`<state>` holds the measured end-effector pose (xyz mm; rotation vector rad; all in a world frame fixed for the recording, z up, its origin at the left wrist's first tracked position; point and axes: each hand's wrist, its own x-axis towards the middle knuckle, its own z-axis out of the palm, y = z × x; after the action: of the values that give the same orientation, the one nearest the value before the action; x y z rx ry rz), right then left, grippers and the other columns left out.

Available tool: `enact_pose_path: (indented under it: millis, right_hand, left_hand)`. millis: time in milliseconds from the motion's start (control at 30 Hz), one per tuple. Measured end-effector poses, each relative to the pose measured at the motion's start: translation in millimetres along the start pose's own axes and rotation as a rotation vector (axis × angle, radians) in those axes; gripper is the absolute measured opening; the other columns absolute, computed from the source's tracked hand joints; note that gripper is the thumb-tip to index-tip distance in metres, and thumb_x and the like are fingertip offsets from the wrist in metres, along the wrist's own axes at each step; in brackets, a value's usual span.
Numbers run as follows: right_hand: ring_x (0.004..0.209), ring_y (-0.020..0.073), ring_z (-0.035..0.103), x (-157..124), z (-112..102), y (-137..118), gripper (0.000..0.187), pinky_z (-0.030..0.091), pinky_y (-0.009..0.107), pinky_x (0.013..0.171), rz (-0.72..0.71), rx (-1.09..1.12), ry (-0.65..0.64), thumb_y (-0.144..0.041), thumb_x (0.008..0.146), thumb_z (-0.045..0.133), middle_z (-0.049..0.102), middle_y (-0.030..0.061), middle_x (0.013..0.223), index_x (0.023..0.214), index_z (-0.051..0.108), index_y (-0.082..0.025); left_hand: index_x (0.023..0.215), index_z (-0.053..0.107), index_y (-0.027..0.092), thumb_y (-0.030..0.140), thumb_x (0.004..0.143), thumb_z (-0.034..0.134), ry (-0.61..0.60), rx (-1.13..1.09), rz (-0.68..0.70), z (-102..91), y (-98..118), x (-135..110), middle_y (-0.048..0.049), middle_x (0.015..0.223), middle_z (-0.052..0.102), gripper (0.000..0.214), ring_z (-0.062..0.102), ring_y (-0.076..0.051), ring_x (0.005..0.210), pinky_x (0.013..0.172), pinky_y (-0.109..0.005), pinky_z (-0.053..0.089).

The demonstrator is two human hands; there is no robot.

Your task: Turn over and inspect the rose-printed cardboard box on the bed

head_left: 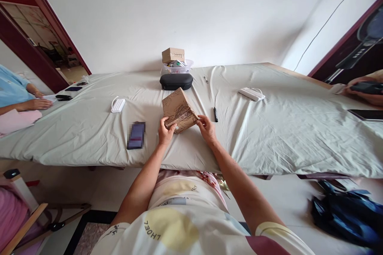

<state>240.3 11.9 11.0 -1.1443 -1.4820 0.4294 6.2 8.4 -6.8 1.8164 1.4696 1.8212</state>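
A brown cardboard box [176, 105] with black scribbles over its faces is tilted above the cloth, close to the table's front middle. My left hand [166, 130] grips its lower left edge, thumb on the near face. At the right corner, my right hand [206, 128] pinches the box's edge between thumb and fingers. A black marker pen [216, 114] lies on the cloth just right of my right hand. To the left of my left hand rests a phone [136, 135] with a blurred screen. Behind the box sits a black zip case [176, 81].
A plastic basket [188, 65] carrying a small cardboard box [172, 54] stands against the wall. White corded blocks lie left [118, 105] and right [251, 94]. Another person's hand [37, 104] rests at the left; at far right, a person's hands hold a dark object [367, 86].
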Motion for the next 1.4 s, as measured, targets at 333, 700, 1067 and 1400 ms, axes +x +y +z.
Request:
enact_pose_path:
  millis: [333,700,1067,1400]
  right_hand:
    - [0.067,0.0188,0.063,-4,4,-5,0.082,0.056,0.034,0.065,-0.007,0.080,-0.084,-0.062,0.089,0.071,0.066,-0.0021,0.075,0.154,0.044,-0.021]
    - [0.075,0.0212,0.072,-11,10,-10,0.119,0.061,0.037,0.070,0.003,0.040,-0.228,-0.055,0.083,0.078,0.075,0.0076,0.109,0.170,0.004,-0.024]
    - [0.077,0.0237,0.074,-10,11,-2,0.098,0.061,0.039,0.072,-0.037,-0.037,-0.369,-0.066,0.088,0.071,0.075,0.0093,0.108,0.166,0.029,-0.025]
    - [0.073,0.0209,0.068,-14,9,0,0.110,0.060,0.036,0.074,-0.204,-0.146,-0.324,-0.077,0.087,0.066,0.074,0.0082,0.096,0.170,0.023,-0.020]
  left_hand:
    - [0.120,0.055,0.021,0.050,0.085,0.078,-0.111,-0.250,-0.251,2.9,2,-1,-0.0109,0.120,0.074,0.051,0.077,-0.023,0.098,0.074,-0.035,0.067]
    - [0.116,0.052,0.022,0.061,0.070,0.088,-0.173,-0.548,-0.432,0.7,8,1,-0.0118,0.115,0.072,0.071,0.076,-0.029,0.099,0.066,-0.040,0.069]
    - [0.108,0.050,0.024,0.059,0.068,0.091,-0.136,-0.761,-0.510,1.3,19,3,-0.0077,0.111,0.071,0.067,0.074,-0.025,0.099,0.069,-0.035,0.067]
    - [0.108,0.054,0.024,0.069,0.085,0.070,-0.162,-0.532,-0.406,2.3,7,1,-0.0080,0.114,0.071,0.053,0.070,-0.024,0.107,0.096,-0.042,0.058]
